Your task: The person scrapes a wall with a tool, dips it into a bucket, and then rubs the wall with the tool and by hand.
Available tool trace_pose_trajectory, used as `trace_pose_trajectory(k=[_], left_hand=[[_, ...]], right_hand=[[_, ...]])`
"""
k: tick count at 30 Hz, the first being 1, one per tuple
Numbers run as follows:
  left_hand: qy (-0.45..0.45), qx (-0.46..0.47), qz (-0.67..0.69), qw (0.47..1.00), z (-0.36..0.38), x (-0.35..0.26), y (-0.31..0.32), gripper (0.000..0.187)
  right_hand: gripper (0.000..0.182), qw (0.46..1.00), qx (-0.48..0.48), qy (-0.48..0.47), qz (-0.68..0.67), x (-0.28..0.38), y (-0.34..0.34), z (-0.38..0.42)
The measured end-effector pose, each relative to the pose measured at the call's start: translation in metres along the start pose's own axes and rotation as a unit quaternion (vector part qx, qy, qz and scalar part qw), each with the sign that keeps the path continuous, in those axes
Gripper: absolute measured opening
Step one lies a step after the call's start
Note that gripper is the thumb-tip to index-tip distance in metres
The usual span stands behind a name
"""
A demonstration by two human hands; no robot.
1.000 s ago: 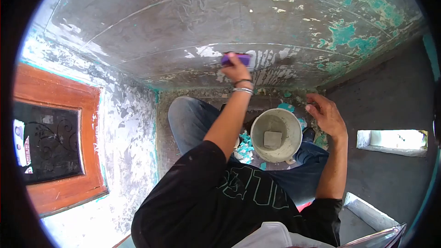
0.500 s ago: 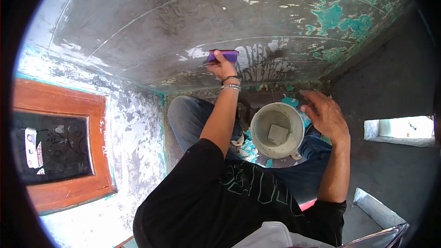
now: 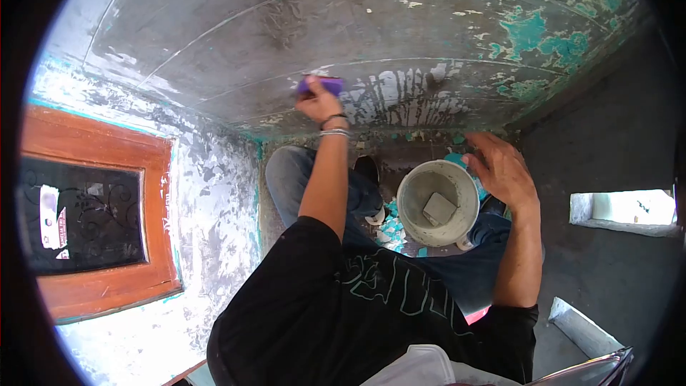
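My left hand (image 3: 319, 106) is closed around a purple sponge block (image 3: 331, 86), its face against the dark grey wall (image 3: 250, 43). Wet whitish streaks and drips run down the wall just right of the sponge. Over the right rim of a pale bucket (image 3: 404, 218) hovers my right hand (image 3: 504, 175), fingers loosely stretched and nothing in them. Inside the bucket lies a grey square block (image 3: 439, 209).
Flakes of turquoise and white paint (image 3: 392, 229) litter the floor around the bucket. Turquoise paint patches (image 3: 525, 28) cling to the upper right wall. An orange-brown wooden window frame (image 3: 158, 200) is at left, and a rectangular opening (image 3: 622, 209) pierces the right wall.
My left hand and the sponge have slid left along the wall. My right hand stays beside the bucket, almost unmoved. The view has shifted slightly.
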State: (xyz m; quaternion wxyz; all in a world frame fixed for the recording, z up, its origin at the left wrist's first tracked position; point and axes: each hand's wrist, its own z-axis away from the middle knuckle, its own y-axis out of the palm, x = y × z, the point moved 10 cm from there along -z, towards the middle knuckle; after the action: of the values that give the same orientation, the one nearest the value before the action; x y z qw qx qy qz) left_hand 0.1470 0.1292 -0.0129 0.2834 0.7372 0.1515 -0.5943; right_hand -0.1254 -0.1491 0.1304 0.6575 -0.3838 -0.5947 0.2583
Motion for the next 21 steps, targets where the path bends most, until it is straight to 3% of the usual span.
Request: trace_pose_trajectory(k=[4, 6, 7, 10, 11, 12, 14, 16, 18, 21], left_hand=[[-0.030, -0.029, -0.060, 0.997, 0.002, -0.008, -0.011, 0.062], [0.145, 0.128, -0.088, 0.977, 0.039, -0.037, 0.024, 0.057], [0.144, 0.124, -0.084, 0.978, 0.033, -0.036, 0.023, 0.057], [0.179, 0.075, -0.028, 0.981, 0.000, -0.041, 0.003, 0.054], [0.117, 0.064, 0.023, 0.991, -0.017, -0.036, -0.006, 0.056], [0.117, 0.066, 0.023, 0.991, -0.025, -0.037, -0.008, 0.056], [0.185, -0.070, -0.111, 0.974, -0.030, -0.052, -0.030, 0.059], [0.202, -0.051, -0.112, 0.972, 0.007, -0.052, -0.014, 0.061], [0.278, 0.102, -0.125, 0.947, 0.058, -0.067, 0.019, 0.063], [0.287, 0.076, -0.151, 0.943, 0.040, -0.068, 0.013, 0.061]], right_hand=[[0.032, 0.997, 0.020, 0.029, -0.065, -0.008, 0.007, -0.005], [0.031, 1.000, 0.002, -0.003, 0.006, -0.009, 0.010, -0.009], [0.031, 1.000, 0.002, -0.007, 0.011, -0.008, 0.012, -0.011], [0.032, 0.999, 0.019, 0.021, -0.028, -0.008, 0.015, -0.009], [0.032, 0.999, 0.015, 0.028, -0.026, -0.006, 0.014, -0.008], [0.032, 0.999, 0.012, 0.035, -0.025, -0.004, 0.014, -0.006], [0.032, 1.000, 0.001, 0.012, -0.008, 0.002, 0.019, -0.007], [0.033, 1.000, -0.009, -0.019, 0.013, 0.007, 0.020, -0.012], [0.033, 0.999, 0.003, -0.041, -0.005, 0.012, 0.027, -0.013], [0.031, 1.000, 0.018, -0.019, 0.002, 0.006, 0.027, -0.012]])
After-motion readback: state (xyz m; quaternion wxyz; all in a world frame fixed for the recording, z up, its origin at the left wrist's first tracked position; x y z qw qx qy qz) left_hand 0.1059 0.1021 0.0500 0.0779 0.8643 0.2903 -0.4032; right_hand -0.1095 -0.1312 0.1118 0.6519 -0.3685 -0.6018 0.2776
